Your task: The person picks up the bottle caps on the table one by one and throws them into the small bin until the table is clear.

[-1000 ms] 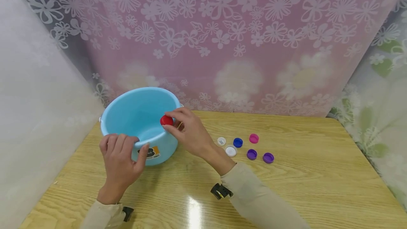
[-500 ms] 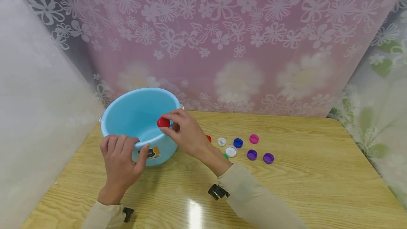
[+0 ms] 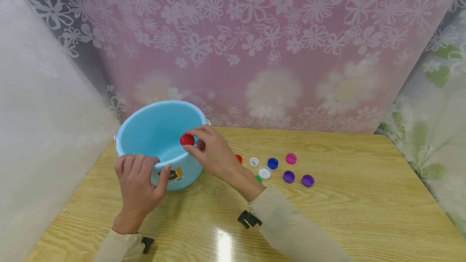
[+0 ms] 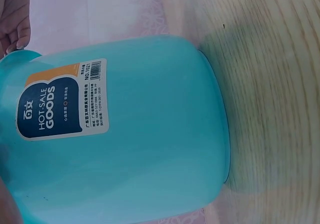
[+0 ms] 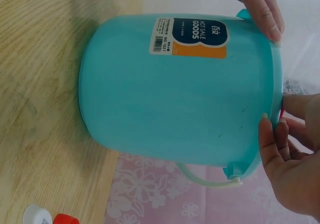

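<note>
A light blue bucket (image 3: 191,171) stands upright on the wooden table at the left, its mouth facing up. My left hand (image 3: 138,181) grips the near rim, fingers over the edge and thumb against the outside wall. At the right part of the rim, my right hand (image 3: 218,153) pinches a red bottle cap (image 3: 187,140) between thumb and fingers, on the inner side of the mouth. From the right wrist view, the fingertips lie right at the rim and only a sliver of red shows. The left wrist view looks at the bucket's labelled wall (image 4: 150,149).
Right of the bucket lie several caps: red (image 3: 238,158), white (image 3: 254,161), clear-edged white (image 3: 265,172), green (image 3: 258,178), blue (image 3: 272,163), pink (image 3: 291,158) and two purple ones (image 3: 289,176). The bucket's pale handle (image 5: 215,182) hangs at its side. A pink floral curtain (image 3: 236,72) closes off the back.
The right hand has moved slightly left with the red cap, uncovering the red and green caps on the table. The left hand has stayed on the rim.
</note>
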